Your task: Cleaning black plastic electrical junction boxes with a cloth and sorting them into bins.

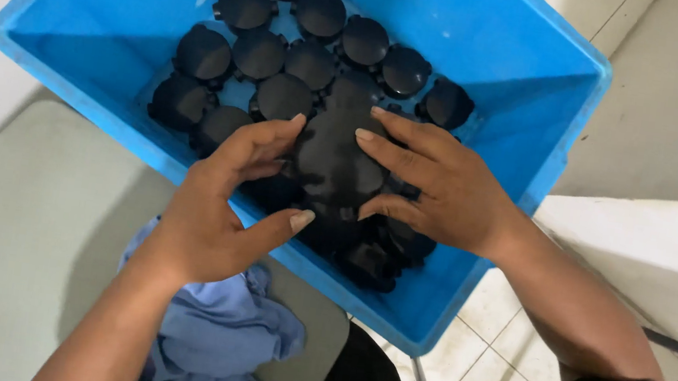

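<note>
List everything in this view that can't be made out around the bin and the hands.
Head view only:
- Bin: its far rim and left corner are cut off by the top edge.
- Black discs: those under the left hand and right hand are hidden, so no full count.
- Large disc: its edges are covered by fingers; which hand grips it is unclear.
- Blue cloth: partly hidden by the left forearm and cut off by the bottom edge.

Left hand [224,202] and right hand [436,186] face each other, fingers curled inward.
</note>
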